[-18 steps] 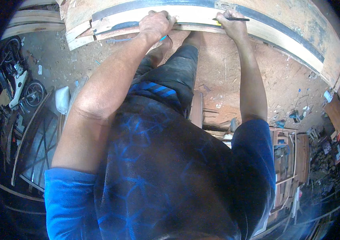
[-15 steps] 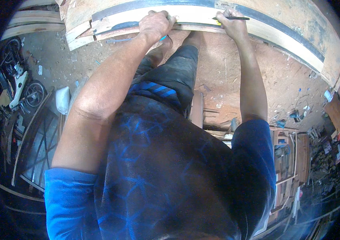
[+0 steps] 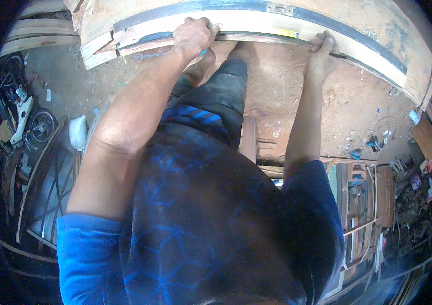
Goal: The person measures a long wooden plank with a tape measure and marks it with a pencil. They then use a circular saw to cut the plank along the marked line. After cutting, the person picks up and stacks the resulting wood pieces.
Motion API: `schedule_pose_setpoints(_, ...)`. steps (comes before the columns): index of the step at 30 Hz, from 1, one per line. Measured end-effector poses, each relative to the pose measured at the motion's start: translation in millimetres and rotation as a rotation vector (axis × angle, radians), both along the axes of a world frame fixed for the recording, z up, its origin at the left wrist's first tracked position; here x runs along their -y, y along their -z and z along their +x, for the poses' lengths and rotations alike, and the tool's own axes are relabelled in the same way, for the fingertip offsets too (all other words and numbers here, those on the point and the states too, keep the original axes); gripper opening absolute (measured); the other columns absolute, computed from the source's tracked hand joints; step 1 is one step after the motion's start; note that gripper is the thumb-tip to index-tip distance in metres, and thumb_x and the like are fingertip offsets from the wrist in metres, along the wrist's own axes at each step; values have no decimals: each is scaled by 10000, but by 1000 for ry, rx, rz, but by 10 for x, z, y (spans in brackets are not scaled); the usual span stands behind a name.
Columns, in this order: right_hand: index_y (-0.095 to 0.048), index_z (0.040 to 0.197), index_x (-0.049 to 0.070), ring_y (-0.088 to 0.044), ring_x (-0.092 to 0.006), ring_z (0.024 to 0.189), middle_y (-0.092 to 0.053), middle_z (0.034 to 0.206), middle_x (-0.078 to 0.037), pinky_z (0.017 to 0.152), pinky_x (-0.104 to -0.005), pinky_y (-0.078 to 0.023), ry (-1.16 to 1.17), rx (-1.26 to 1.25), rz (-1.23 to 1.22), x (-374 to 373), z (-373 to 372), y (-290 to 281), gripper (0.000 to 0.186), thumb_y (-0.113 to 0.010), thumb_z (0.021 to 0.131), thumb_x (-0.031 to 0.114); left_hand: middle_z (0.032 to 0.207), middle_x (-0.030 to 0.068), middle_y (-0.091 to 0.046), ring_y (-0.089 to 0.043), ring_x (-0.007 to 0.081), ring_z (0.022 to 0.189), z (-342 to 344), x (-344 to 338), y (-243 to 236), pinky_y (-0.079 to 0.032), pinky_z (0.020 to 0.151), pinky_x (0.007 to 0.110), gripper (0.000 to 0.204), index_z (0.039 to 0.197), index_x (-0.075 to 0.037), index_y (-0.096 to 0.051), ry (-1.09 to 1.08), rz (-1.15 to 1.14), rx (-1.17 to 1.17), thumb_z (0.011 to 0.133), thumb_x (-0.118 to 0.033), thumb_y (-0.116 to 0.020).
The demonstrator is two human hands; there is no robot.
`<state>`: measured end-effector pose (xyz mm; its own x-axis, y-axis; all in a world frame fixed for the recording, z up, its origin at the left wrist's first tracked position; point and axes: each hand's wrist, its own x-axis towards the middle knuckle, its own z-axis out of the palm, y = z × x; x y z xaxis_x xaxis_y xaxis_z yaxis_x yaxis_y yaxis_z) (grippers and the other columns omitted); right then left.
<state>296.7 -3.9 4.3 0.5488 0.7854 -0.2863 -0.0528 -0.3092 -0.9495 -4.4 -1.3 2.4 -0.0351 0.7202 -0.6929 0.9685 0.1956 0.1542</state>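
Item: one pale wooden strip (image 3: 256, 21), long, bent to a curve by the view, lying across the top of the frame on a brown, stained wooden desk (image 3: 368, 20). A dark band (image 3: 175, 7) runs along its far side; a small metal plate (image 3: 280, 8) sits at that band, top centre-right.

Left hand (image 3: 194, 38), upper centre: grip curled in, fingers bent over the strip, thumb extended toward the right of the frame. The strip passes beneath this grip and continues to either side. What the palm encloses, I cannot tell.

Right hand (image 3: 321, 48), upper right of centre: grip partly curled, fingers bent at the strip's near edge. The strip lies just above it in the frame and runs on to the right. Whether the fingers clasp anything is hidden from me.

Also listed: a short yellow strip (image 3: 289, 33) on the near edge, between the hands and closer to the right; a motorbike (image 3: 25, 112), left of frame; a white bag (image 3: 78, 133), beside it.
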Motion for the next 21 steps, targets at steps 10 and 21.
schedule_pose_setpoints(10, -600, 876, 55, -571, -122, 781, -612, 816, -24, 706, -304, -464, -404, -55, -576, 989, -809, -424, 359, -656, 967, 398, 967, 287, -666, -645, 458, 939, -176, 559, -172, -500, 839, 537, 480, 1021, -18, -666, -161, 18, 491, 1015, -448, -453)
schedule_pose_setpoints(21, -584, 1228, 44, -622, -105, 984, -658, 1077, -44, 847, -278, -508, -760, -584, -639, 524, -486, -951, 353, -575, 1015, 325, 957, 68, -668, -620, 122, 724, 722, 650, -705, -587, 652, 277, 256, 1111, -42, -617, -1072, -363, 1167, 1049, -269, -517)
